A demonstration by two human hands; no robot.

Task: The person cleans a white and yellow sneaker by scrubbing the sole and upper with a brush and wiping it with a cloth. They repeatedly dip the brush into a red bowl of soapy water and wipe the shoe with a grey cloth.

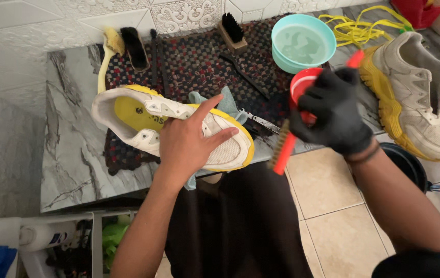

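Grey marble worktop [70, 154] runs under a wall of pale patterned tiles, with beige floor tiles on my near side. Nearest me I count two hands. My bare left hand [189, 141] lies flat with fingers spread, pressing down on one white and yellow sneaker [142, 116] that rests on its side at the worktop's front edge, over a teal cloth [227, 103]. My right hand [333, 110], in one black glove, is closed round one red-handled brush [284, 149]; its bristles point down just beside the sneaker's toe. Behind that hand sits one red cup [299, 85], partly hidden. One dark woven mat [194, 62] carries most of the tools. To the right stands a second sneaker [415, 92], laceless, so two shoes in all. Farther back I count one teal bowl [302, 44] of water, one tangle of yellow laces [356, 25], and four more brushes: one yellow [110, 44], one broad black [135, 46], one wooden-backed [231, 31], one slim black [243, 72].
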